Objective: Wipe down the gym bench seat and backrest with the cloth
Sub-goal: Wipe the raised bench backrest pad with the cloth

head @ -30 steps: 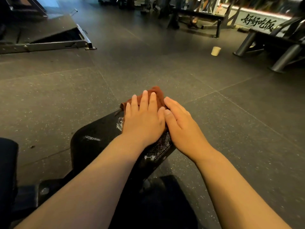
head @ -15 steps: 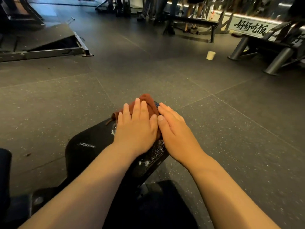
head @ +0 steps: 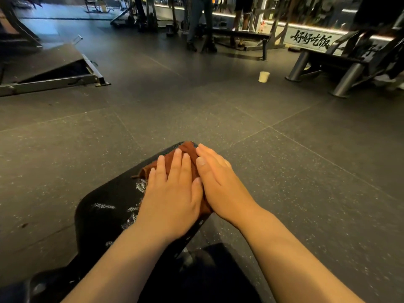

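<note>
Pressing both flat, open palms, left hand and right hand, on the crumpled rust-brown cloth at the black padded bench's far end; unwiped pad runs back toward the person.

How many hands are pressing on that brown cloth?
2. The left hand lies flat on the cloth atop the bench pad; the right hand presses beside it, at the pad's right edge.
</note>
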Demonstrator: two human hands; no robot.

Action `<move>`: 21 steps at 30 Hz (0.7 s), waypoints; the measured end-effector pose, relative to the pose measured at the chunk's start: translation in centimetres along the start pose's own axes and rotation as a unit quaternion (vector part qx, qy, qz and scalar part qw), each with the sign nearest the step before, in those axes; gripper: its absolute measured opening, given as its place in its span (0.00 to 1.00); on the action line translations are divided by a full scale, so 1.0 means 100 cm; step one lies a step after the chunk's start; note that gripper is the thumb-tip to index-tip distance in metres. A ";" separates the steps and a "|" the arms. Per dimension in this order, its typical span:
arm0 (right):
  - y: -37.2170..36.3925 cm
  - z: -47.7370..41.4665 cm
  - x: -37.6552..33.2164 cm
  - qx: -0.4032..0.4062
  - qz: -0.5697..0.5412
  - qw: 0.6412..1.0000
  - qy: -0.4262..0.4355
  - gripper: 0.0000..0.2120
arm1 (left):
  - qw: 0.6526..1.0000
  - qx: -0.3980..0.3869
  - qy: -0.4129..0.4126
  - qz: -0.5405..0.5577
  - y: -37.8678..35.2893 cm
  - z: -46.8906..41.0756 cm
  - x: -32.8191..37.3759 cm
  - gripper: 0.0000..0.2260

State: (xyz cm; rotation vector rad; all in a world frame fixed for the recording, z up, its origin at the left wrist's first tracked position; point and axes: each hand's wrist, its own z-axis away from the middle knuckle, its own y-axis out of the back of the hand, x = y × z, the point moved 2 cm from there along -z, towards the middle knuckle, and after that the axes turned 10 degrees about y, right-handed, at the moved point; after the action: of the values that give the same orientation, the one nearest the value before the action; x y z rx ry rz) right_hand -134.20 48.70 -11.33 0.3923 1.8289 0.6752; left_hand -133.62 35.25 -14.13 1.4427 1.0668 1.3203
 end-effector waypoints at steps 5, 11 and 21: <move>-0.004 0.003 0.000 -0.018 0.034 0.999 0.007 0.23 | 0.999 0.005 0.026 -0.044 0.003 0.004 0.009 0.30; -0.003 0.004 0.000 -0.019 0.126 0.991 0.038 0.25 | 0.999 -0.005 -0.022 -0.033 -0.002 0.033 0.008 0.30; -0.004 0.001 -0.003 -0.001 0.097 0.995 0.028 0.24 | 0.995 -0.037 0.087 0.017 0.012 -0.018 0.005 0.32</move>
State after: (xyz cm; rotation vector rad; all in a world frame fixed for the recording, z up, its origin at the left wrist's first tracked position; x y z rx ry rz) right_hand -134.00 48.24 -11.40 0.5592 1.8592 0.8277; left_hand -135.38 35.57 -12.76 1.3136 1.0973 1.5162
